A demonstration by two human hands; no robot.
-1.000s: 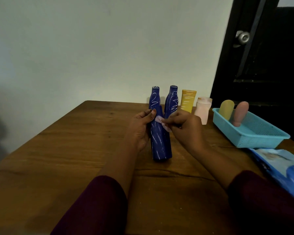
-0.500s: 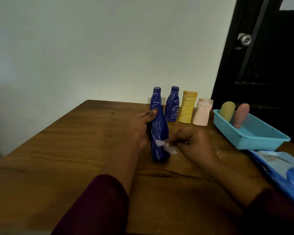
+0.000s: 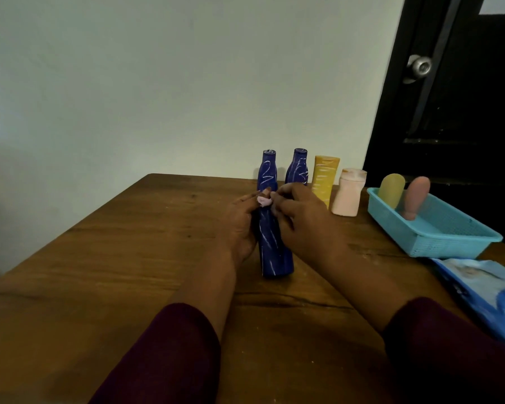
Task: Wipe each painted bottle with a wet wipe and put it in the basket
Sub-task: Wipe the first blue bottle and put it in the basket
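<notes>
A dark blue painted bottle [image 3: 273, 246] with white streaks stands upright on the wooden table [image 3: 129, 272] between my hands. My left hand [image 3: 239, 225] grips its left side. My right hand [image 3: 301, 220] pinches a small crumpled wet wipe [image 3: 264, 201] against the bottle's neck. Behind stand two more blue bottles [image 3: 267, 170] [image 3: 298, 167], a yellow bottle [image 3: 324, 177] and a pale pink bottle [image 3: 347, 192]. The turquoise basket [image 3: 438, 243] at the right holds a yellow-green bottle [image 3: 391, 189] and a pink bottle [image 3: 416, 196].
A blue wet-wipe pack [image 3: 487, 293] lies at the table's right edge, in front of the basket. A pale wall runs behind the table, and a dark door with a metal knob [image 3: 419, 67] stands at the right.
My right hand has moved the wipe from low on the bottle's body up to its neck. My left hand keeps its hold on the bottle.
</notes>
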